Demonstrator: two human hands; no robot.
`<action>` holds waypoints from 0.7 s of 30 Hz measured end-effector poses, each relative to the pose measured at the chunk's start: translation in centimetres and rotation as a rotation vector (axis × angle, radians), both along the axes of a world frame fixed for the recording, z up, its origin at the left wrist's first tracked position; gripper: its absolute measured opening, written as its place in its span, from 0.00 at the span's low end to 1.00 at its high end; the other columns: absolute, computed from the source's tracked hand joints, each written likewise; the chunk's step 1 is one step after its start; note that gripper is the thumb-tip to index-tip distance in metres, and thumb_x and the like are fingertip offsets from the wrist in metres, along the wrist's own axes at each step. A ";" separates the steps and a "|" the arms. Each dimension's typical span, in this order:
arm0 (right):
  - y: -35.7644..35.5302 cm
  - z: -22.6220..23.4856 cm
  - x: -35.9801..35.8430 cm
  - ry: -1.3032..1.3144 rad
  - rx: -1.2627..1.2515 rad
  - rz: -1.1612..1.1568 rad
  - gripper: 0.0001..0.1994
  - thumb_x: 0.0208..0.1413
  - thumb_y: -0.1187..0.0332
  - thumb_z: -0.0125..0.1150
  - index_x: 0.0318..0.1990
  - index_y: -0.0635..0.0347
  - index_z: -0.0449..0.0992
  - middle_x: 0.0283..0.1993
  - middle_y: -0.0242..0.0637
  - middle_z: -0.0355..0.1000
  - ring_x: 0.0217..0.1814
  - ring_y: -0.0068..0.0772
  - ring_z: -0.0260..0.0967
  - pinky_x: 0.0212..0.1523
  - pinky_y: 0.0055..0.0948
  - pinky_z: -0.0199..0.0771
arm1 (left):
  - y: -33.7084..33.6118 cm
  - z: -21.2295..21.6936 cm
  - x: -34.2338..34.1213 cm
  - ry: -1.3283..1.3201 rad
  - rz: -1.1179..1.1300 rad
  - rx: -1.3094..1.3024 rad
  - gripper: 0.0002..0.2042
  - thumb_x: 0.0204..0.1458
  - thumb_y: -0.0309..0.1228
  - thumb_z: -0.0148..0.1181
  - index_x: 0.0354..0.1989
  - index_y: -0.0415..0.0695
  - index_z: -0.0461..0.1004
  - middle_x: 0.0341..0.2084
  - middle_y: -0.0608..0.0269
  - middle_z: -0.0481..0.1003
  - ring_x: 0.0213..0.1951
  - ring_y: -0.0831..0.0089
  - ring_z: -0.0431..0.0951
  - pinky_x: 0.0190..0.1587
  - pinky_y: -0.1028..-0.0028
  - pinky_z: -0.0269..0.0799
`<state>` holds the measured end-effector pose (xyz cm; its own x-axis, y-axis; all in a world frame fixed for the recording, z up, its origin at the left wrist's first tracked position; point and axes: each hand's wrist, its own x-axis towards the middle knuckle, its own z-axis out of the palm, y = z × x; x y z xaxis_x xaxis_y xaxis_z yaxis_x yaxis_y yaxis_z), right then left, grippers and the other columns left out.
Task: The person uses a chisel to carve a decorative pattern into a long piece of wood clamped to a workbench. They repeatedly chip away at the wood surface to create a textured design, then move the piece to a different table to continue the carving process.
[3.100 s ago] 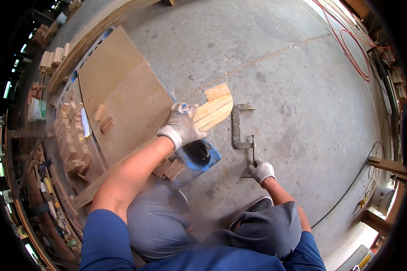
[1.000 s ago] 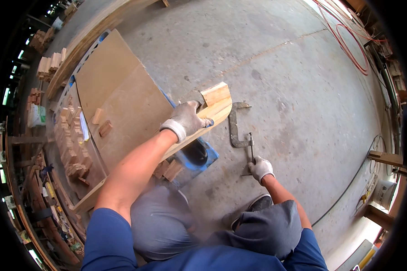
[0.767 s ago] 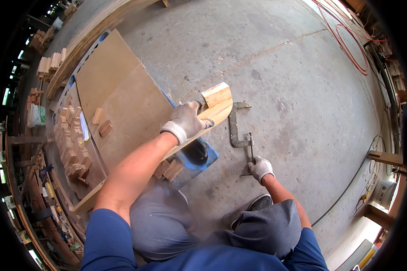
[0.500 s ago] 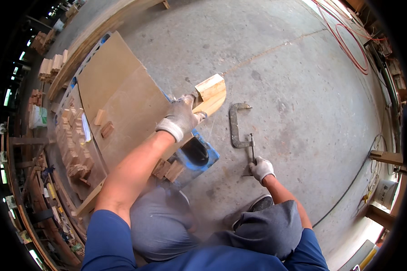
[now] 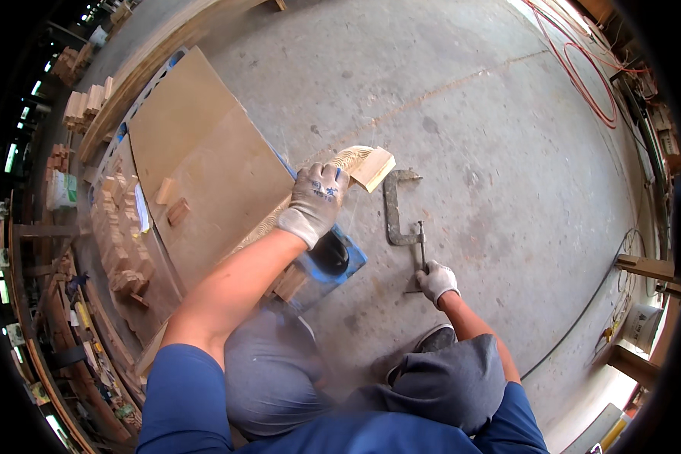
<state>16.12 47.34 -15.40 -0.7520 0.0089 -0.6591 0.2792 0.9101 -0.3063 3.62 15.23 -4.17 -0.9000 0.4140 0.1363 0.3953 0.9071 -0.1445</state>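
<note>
While the left hand (image 5: 318,198) grips timber (image 5: 351,157), 2 blocks (image 5: 178,211) occupy the panel (image 5: 197,113).

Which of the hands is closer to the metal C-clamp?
The right hand, gripping the C-clamp by its screw; the left hand is left of it, holding the curved wooden piece.

Can pass widely over the concrete floor (image 5: 522,181) beyond and right of the C-clamp (image 5: 392,212). Just ahead of the right hand (image 5: 437,284), meets that same C-clamp; leftward, meets the wooden piece (image 5: 350,160) under the left hand (image 5: 316,198); nearer the body, meets the bent right knee (image 5: 461,378).
</note>
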 end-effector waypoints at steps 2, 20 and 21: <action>0.1 0.0 0.1 -0.014 0.008 -0.016 0.17 0.59 0.53 0.62 0.45 0.57 0.79 0.44 0.54 0.80 0.51 0.58 0.77 0.53 0.50 0.75 | 0.1 -0.6 0.1 -0.002 -0.025 0.001 0.10 0.51 0.33 0.62 0.41 0.47 0.74 0.40 0.57 0.75 0.46 0.58 0.76 0.47 0.59 0.72; 0.1 -0.4 0.0 -0.017 0.009 -0.011 0.17 0.59 0.53 0.62 0.43 0.57 0.79 0.44 0.54 0.80 0.51 0.58 0.77 0.53 0.50 0.75 | -1.6 0.6 -1.1 -0.579 0.313 0.169 0.56 0.49 0.51 0.71 0.78 0.37 0.42 0.68 0.39 0.61 0.72 0.45 0.56 0.74 0.53 0.52; 0.2 -0.4 0.1 -0.017 0.013 -0.013 0.17 0.59 0.53 0.62 0.43 0.57 0.79 0.44 0.53 0.80 0.51 0.58 0.77 0.53 0.50 0.75 | -1.5 0.9 -1.3 -0.658 0.337 0.224 0.56 0.49 0.50 0.71 0.78 0.37 0.42 0.68 0.38 0.61 0.72 0.45 0.57 0.73 0.53 0.54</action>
<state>16.20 47.51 -15.80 -0.7405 0.0271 -0.6715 0.2960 0.9102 -0.2897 2.33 13.71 -3.28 -0.8974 0.1288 -0.4219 0.0334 0.9736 0.2260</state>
